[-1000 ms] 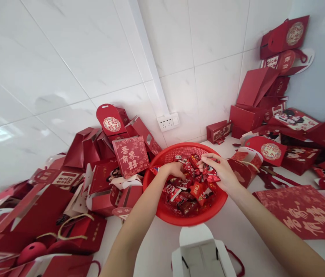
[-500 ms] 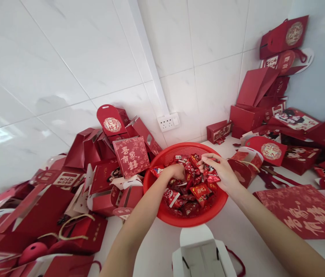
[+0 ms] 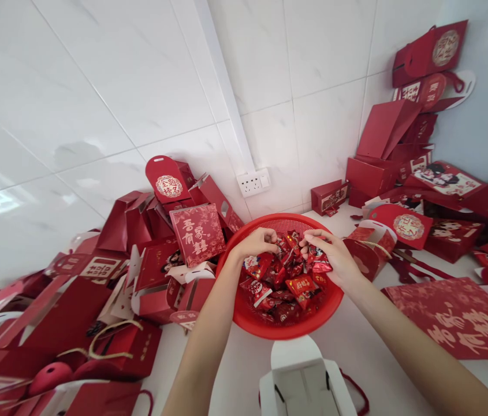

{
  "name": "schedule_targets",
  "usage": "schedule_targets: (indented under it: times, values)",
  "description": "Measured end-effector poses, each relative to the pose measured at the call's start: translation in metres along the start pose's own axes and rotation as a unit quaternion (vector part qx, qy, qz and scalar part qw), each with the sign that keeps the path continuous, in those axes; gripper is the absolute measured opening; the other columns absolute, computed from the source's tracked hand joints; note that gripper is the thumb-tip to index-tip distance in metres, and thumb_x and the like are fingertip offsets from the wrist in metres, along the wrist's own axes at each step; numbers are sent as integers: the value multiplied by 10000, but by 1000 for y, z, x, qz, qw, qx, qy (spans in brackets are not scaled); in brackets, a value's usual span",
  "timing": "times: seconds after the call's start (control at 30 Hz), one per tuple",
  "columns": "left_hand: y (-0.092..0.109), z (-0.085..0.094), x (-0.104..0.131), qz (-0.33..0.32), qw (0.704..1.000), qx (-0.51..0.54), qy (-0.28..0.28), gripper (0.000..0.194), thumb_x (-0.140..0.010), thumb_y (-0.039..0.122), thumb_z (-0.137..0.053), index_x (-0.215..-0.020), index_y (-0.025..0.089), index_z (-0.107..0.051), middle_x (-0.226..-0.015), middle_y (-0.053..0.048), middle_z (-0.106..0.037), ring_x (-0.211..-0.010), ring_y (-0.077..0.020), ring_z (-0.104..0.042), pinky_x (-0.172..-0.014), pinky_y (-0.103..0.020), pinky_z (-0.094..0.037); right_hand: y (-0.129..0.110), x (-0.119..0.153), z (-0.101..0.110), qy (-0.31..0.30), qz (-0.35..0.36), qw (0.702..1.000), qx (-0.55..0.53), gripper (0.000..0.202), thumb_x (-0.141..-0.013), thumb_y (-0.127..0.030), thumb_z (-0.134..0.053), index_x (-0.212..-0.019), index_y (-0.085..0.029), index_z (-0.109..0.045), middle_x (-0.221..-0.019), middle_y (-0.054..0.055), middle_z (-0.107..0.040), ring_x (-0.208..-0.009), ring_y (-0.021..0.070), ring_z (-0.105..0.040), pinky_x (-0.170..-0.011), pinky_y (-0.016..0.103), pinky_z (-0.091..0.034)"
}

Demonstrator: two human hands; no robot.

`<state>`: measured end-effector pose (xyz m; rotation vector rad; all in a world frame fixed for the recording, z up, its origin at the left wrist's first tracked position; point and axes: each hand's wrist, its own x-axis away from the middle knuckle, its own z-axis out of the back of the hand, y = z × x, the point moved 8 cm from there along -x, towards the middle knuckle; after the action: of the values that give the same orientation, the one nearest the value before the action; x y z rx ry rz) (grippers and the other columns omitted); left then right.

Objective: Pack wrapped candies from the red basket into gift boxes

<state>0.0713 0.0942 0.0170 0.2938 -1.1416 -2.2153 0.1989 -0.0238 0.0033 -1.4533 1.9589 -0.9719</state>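
Observation:
A red plastic basket holds a heap of wrapped candies, mostly red and gold. My left hand is over the back left of the heap, its fingers curled together and pointing down; what lies between the fingertips is hidden. At the basket's right side, my right hand is closed around several candies, with a shiny red wrapper showing below the fingers. In front of the basket stands an open white-lined box with a dark red cord, its inside facing up.
Red gift boxes pile up on the left, some with rope handles. More red boxes are stacked at the right against the wall. A flat red box lies near my right forearm. A wall socket is behind the basket.
My left hand has come up out of the heap and shifted slightly back, uncovering candies beneath it. The right hand has stayed nearly still with its candies.

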Motion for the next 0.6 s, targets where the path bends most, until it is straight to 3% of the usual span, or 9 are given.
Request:
schedule_targets:
  times: [0.2,0.3,0.47,0.6]
  values:
    - [7,3,1,-24,999,33,12,263,-575,256,-642,-813,181,-558,-588,84,-486,-559,-95,-427,-545,-213,-334,0,1,-2,-3,-9,1000,-5,417,-486,-385,-966,-713,-174,-688,-664,25,-716,-532,134,-625,-503,248,-502]
    - [8,2,2,-22,1000,19,-2,215,-605,268,-647,-792,165,-622,-587,57,-534,-560,-103,-450,-560,-225,-350,1,0,-2,-8,-12,1000,-5,400,-506,-381,-954,-713,-177,-679,-653,22,-711,-531,135,-625,-507,247,-499]
    - [2,-7,-2,-13,999,-40,-4,308,-769,442,-626,-789,145,-707,-699,-15,-652,-640,-138,-530,-617,-249,-393,3,-2,2,-3,-8,1000,-5,314,-567,-327,-892,-729,-190,-662,-657,21,-706,-559,159,-644,-546,278,-521]
    - [-11,-15,-11,2,992,-124,12,230,-762,380,-670,-738,158,-722,-628,13,-602,-617,-142,-500,-613,-253,-363,1,-4,6,6,3,1000,-22,225,-575,-212,-792,-757,-201,-660,-704,24,-722,-636,194,-684,-633,323,-561]
